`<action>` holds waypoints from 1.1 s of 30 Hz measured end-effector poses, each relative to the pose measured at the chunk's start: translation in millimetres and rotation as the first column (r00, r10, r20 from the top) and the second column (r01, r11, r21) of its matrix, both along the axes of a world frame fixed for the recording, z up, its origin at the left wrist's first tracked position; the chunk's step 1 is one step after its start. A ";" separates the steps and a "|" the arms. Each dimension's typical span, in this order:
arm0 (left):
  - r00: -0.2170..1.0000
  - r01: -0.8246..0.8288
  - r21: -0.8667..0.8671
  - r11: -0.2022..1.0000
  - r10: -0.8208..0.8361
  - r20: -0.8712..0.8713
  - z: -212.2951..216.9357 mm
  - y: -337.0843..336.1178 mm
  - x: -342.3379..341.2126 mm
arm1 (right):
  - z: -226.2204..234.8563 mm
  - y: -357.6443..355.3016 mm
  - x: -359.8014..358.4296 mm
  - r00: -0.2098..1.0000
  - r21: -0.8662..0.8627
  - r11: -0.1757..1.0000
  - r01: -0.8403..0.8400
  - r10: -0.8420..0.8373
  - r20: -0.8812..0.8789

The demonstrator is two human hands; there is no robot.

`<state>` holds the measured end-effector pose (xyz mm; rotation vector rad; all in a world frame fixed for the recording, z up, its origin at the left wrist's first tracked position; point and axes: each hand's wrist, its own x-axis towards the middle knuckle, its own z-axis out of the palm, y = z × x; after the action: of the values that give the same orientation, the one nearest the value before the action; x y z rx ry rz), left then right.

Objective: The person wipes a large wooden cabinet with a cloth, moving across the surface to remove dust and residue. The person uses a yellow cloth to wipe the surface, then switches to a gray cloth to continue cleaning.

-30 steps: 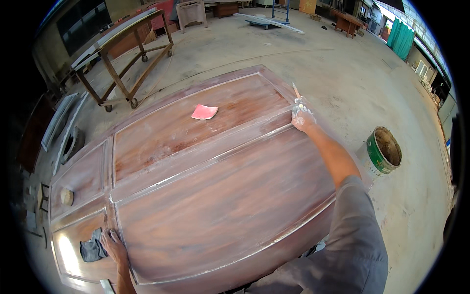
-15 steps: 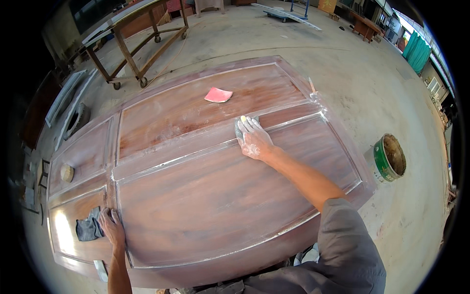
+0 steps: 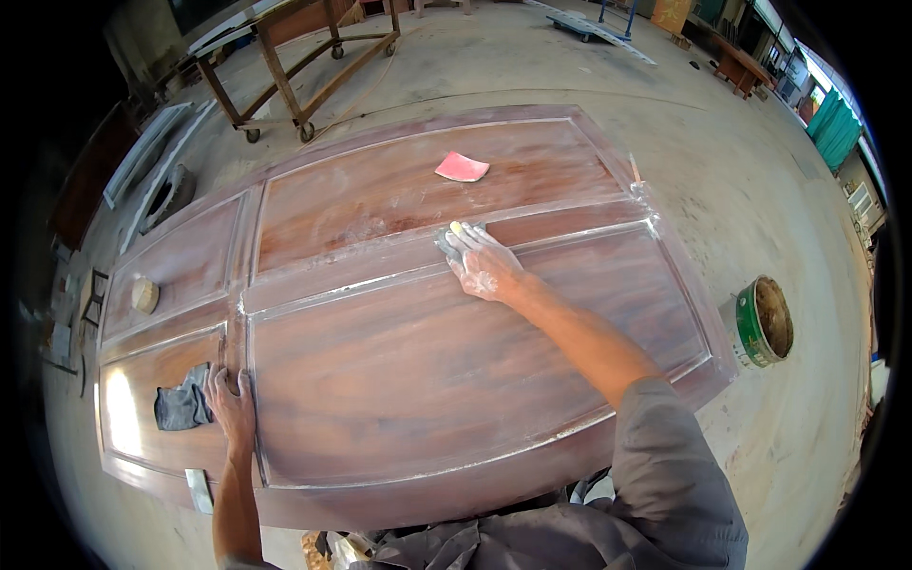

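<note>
- Well, a large panelled wooden door [image 3: 456,380] lies flat in front of the person, with whitish dust along its mouldings.
- The right hand [image 3: 483,268], dusted white, rests over a grey sanding pad [image 3: 443,241] on the rail between the far and near long panels, well in from the door's right edge.
- Its fingers are stretched forward, lying close together over the pad; from up here I can't tell whether the thumb clamps the pad's side.
- The left hand [image 3: 231,408] rests on the upright nearer the door's left edge, fingers apart and lightly bent, just beside a crumpled dark grey cloth [image 3: 180,407] on the near-left panel.
- A curled pink sheet of sandpaper [image 3: 463,167] sits on the long far panel.
- A beige block [image 3: 144,295] stands on the far-left panel, near the left edge.
- A pale flat strip [image 3: 199,491] lies at the near edge, toward the near-left corner.
- A green-sided bucket [image 3: 750,328] is on the floor, off the door's right edge.
- Past the far edge is a wheeled wooden trolley [image 3: 279,78].
</note>
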<state>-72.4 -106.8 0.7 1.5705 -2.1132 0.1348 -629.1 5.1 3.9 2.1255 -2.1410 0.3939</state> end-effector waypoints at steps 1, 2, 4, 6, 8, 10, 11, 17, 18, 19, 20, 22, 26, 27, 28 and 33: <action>1.000 -0.017 -0.001 1.000 0.017 0.003 2.4 4.1 0.6 | 3.6 9.1 -23.2 0.999 0.015 0.999 -0.039 0.039 0.029; 1.000 -0.031 -0.010 0.999 0.031 -0.005 4.5 3.4 -1.5 | 4.8 27.2 -57.3 0.997 -0.012 0.999 0.048 -0.049 -0.063; 0.999 -0.038 0.005 0.999 0.039 -0.028 4.4 1.9 -15.0 | -1.8 67.3 -142.0 0.938 0.013 0.965 0.261 -0.250 -0.240; 0.998 -0.055 0.004 0.998 0.055 -0.023 4.2 0.3 -13.4 | -4.6 60.3 -138.8 0.933 0.024 0.951 0.309 -0.298 -0.203; 0.998 -0.066 -0.008 0.998 0.066 -0.006 2.7 -0.1 -11.3 | -23.2 19.2 -64.2 0.969 -0.054 0.981 0.187 -0.193 -0.155; 0.998 -0.058 0.044 0.997 0.059 -0.017 9.6 4.7 -16.7 | -11.5 -19.7 43.1 0.998 -0.071 0.997 0.037 -0.040 -0.038; 0.998 -0.048 0.043 0.998 0.050 -0.030 9.4 3.0 -19.7 | -6.8 -33.5 64.9 1.000 -0.078 0.997 -0.030 0.030 -0.007; 0.995 -0.090 0.039 0.995 0.091 -0.033 7.6 6.5 -7.9 | 8.7 26.4 -44.8 0.993 -0.009 1.000 0.009 -0.010 -0.119; 0.994 -0.088 0.060 0.994 0.091 -0.056 9.3 7.9 -10.3 | 14.5 37.3 -49.8 0.990 -0.005 0.997 0.071 -0.072 -0.119; 0.994 -0.080 0.063 0.995 0.085 -0.074 9.7 5.1 -15.0 | 13.2 28.0 -39.1 0.988 0.014 0.996 0.090 -0.087 -0.125; 0.993 -0.078 0.071 0.994 0.084 -0.077 10.8 6.1 -13.3 | 7.1 17.5 -23.1 0.988 0.040 0.994 0.103 -0.097 -0.119; 0.995 -0.069 0.058 0.996 0.073 -0.074 11.9 4.3 -15.5 | -0.5 -28.6 59.3 0.998 -0.035 0.999 -0.037 0.035 -0.052; 0.994 -0.055 0.088 0.995 0.063 -0.091 14.0 1.8 -24.7 | 1.5 -98.4 149.8 0.972 -0.033 0.972 -0.231 0.232 0.031; 0.995 -0.046 0.074 0.996 0.053 -0.089 11.4 0.3 -22.3 | 1.4 -102.5 154.2 0.962 -0.013 0.964 -0.266 0.267 0.050; 0.993 -0.065 0.092 0.994 0.074 -0.090 10.2 5.2 -17.5 | -0.8 -94.1 146.3 0.967 0.000 0.968 -0.251 0.251 0.045; 0.989 -0.094 0.097 0.991 0.104 -0.108 11.5 8.8 -10.4 | -1.4 -66.1 121.1 0.993 0.014 0.995 -0.095 0.096 -0.072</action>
<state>-82.9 -98.0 12.2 1.6959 -1.9806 -0.0171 -508.0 -61.0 2.5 2.2183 -2.0130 0.3097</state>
